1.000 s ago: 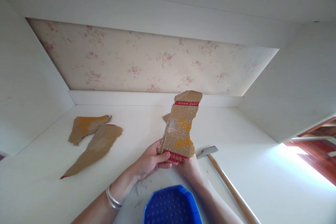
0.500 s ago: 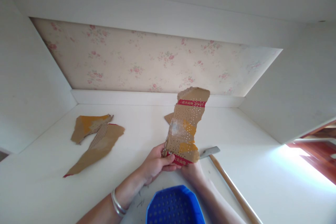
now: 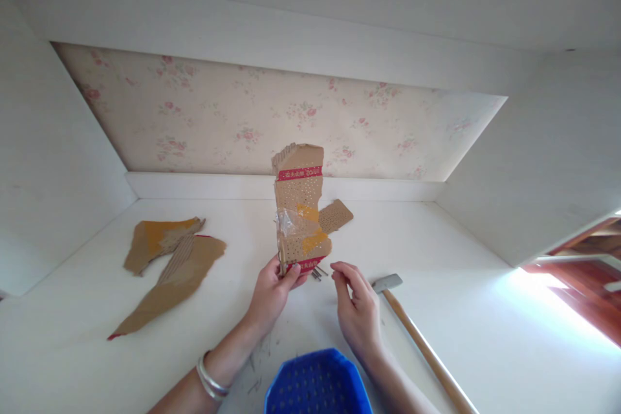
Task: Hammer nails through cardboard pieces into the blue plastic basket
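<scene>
My left hand (image 3: 274,291) grips the lower end of a torn cardboard piece (image 3: 299,194), thumb in front, holding it upright. The piece is full of small holes and has red printed bands, orange patches and clear tape. Several thin metal nails (image 3: 317,273) show just below its lower right edge; whether they are held or lying there I cannot tell. To the right of them, apart from the cardboard, is my right hand (image 3: 358,304), its thumb and fingertips pinched together. Anything between those fingertips is too small to make out.
A blue perforated basket (image 3: 317,381) stands in front. A hammer (image 3: 422,343) with a wooden handle lies at right. Another holed cardboard piece (image 3: 336,215) lies behind; two torn scraps (image 3: 160,239) lie left. White panels and a floral-papered back wall (image 3: 208,116) enclose the surface.
My right hand has come away from the cardboard to the right, fingers pinched. The cardboard in my left hand has shifted left and stands straighter, uncovering the holed piece behind and the nails.
</scene>
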Tool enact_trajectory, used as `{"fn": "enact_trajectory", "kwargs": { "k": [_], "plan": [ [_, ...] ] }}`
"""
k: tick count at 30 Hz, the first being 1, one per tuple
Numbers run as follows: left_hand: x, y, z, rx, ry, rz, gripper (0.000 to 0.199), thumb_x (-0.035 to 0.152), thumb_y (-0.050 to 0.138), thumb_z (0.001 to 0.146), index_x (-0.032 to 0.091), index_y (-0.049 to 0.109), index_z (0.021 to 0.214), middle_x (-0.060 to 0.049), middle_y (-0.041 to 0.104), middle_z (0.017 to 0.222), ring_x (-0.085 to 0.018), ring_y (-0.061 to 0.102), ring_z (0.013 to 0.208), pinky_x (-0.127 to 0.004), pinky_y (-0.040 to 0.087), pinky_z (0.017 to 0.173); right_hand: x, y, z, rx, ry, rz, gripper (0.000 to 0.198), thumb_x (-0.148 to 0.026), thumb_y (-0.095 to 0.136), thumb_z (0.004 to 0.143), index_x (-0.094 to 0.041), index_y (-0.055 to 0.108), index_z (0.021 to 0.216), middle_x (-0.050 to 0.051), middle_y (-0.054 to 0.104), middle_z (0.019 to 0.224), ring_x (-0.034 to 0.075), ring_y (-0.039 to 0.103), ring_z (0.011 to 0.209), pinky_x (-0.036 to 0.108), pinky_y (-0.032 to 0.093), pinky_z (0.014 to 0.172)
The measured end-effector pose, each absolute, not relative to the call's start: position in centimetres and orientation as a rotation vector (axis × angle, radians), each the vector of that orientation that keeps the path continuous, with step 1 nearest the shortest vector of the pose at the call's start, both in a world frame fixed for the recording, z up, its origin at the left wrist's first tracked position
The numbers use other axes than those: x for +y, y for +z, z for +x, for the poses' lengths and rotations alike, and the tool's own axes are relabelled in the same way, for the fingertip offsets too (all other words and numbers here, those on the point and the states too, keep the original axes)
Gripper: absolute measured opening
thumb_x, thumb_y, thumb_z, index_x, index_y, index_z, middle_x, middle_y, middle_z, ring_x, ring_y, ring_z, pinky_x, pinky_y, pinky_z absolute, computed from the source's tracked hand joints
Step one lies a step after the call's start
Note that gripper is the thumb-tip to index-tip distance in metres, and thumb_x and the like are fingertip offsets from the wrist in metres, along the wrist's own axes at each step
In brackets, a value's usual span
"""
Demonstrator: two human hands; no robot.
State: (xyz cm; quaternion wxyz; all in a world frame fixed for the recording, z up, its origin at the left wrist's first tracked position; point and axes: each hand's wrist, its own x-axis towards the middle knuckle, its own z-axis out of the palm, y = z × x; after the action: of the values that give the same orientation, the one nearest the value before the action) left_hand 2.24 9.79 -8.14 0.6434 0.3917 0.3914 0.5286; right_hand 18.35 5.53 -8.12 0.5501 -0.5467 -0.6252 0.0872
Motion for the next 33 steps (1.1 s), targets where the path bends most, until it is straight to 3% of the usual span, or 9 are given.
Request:
{"fn": "enact_trajectory", "kwargs": {
  "k": [7,19,25,30,33],
  "plan": [
    [9.0,-8.4,2.6,1.045,1.146,1.419,0.022,0.028,0.062,0.087,0.018,0.068,0.105,-0.007,0.075,0.095,-0.022,0.071,0.083,-0.031,0.055,0.079,5.2,-8.4,17.7,-1.914,0.134,-1.050,0.041,-0.011,0.052,0.096,-0.028,0.055,0.133,0.010,0.061,0.125,0.022,0.059,0.115,0.037,0.052,0.097],
    [8.3,-7.9,2.7,1.113,1.069,1.631,0.027,0.016,0.053,0.086,0.022,0.070,0.106,-0.004,0.075,0.085,-0.021,0.070,0.076,-0.026,0.050,0.069,5.5,-7.7,18.4,-2.203,-0.209,-1.009,0.035,-0.008,0.042,0.099,-0.014,0.060,0.128,0.015,0.071,0.115,0.024,0.066,0.106,0.035,0.059,0.088],
    [9.3,-8.3,2.6,1.211,1.225,1.241,0.006,0.022,0.065,0.081,0.018,0.068,0.085,-0.003,0.072,0.074,-0.020,0.069,0.070,-0.028,0.052,0.068,5.0,-7.4,18.0,-2.141,-0.198,-0.929,0.043,-0.003,0.041,0.096,-0.016,0.053,0.135,0.014,0.068,0.116,0.024,0.063,0.107,0.036,0.058,0.087],
    [11.3,-9.9,2.3,1.131,1.415,0.847,0.013,0.023,0.066,0.085,0.018,0.061,0.095,-0.007,0.073,0.099,-0.020,0.071,0.090,-0.034,0.056,0.085,4.9,-7.7,19.2,-1.957,-0.121,-1.054,0.042,0.000,0.046,0.094,-0.021,0.055,0.129,0.011,0.067,0.112,0.022,0.063,0.105,0.035,0.055,0.090],
    [11.7,-10.3,2.2,1.098,1.481,0.754,0.014,0.020,0.065,0.086,0.017,0.059,0.098,-0.009,0.071,0.104,-0.019,0.071,0.094,-0.036,0.055,0.091,5.8,-8.6,20.2,-1.934,-0.164,-1.223,0.038,-0.002,0.044,0.095,-0.021,0.058,0.124,0.010,0.068,0.109,0.022,0.064,0.102,0.035,0.056,0.087]
  ]
}}
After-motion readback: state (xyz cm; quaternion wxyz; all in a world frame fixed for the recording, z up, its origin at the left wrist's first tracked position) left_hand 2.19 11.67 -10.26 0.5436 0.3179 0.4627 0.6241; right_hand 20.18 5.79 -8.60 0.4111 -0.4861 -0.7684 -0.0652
